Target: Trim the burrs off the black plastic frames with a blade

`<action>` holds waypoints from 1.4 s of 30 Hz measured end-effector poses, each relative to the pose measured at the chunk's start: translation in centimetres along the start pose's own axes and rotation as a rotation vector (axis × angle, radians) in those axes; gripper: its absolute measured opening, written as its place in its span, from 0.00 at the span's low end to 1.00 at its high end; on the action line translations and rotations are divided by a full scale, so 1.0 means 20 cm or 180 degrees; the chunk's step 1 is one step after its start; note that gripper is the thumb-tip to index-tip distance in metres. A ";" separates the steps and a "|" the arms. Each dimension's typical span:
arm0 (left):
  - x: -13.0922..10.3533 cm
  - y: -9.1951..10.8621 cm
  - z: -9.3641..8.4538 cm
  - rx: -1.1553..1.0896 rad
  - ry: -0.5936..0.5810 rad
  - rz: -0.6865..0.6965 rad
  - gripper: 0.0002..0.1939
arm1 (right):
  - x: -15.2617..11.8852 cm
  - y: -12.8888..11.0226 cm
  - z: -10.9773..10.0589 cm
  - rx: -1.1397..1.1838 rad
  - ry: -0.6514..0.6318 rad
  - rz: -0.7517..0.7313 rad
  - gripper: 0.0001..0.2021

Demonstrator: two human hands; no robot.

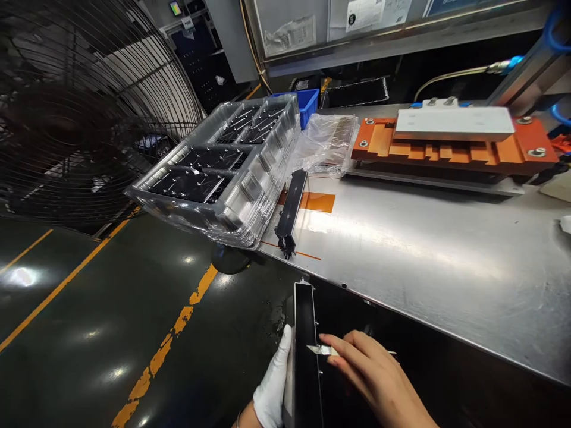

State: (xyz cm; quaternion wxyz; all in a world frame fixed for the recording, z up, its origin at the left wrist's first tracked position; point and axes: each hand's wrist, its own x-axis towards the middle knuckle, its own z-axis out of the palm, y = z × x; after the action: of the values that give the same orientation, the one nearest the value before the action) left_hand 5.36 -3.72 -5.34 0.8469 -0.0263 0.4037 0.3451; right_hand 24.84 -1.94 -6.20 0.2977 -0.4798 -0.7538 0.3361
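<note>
My left hand (273, 383), in a white glove, grips a long black rectangular part (307, 351) from its left side, its thumb lying along the edge. The part has thin pale edges and small pins along its right side. Bare and pinching, my right hand (363, 362) holds a craft knife (322, 350). Its pointed blade lies over the right edge of the black part; whether it touches cannot be made out. A similar black part (292, 211) rests on the metal table, just beyond my hands.
Stacked clear plastic trays (250, 208) with black parts stand at the table's left end. Behind them are a blue bin (307, 104) and plastic bags (323, 142). An orange fixture with a white block (455, 123) sits on the metal table (428, 261). A large fan (71, 119) stands left.
</note>
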 end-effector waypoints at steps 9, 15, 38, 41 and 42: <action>0.00 -0.06 -0.09 -0.0172 0.0227 0.0157 0.25 | 0.00 0.01 -0.02 0.0198 -0.0018 0.0274 0.15; 0.01 -0.06 -0.09 -0.0246 0.0250 0.0144 0.25 | -0.01 0.00 0.00 0.0071 0.0025 0.0181 0.15; -0.20 -0.04 -0.18 -0.0309 0.0057 -0.0137 0.20 | 0.01 0.04 0.00 0.1843 -0.0358 0.1223 0.25; -0.22 -0.03 -0.16 -0.0289 0.0060 -0.0095 0.20 | 0.08 -0.06 -0.03 0.2206 -0.0605 0.0970 0.24; -0.22 -0.03 -0.15 -0.0285 0.0070 -0.0060 0.20 | 0.10 -0.07 -0.03 0.2241 -0.0637 0.0973 0.22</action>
State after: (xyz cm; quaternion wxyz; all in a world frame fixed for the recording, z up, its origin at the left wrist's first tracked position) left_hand 1.74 -7.58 -4.37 0.8436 -0.0718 0.3968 0.3546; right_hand 23.94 -0.40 -4.49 0.3157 -0.4200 -0.5377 0.6595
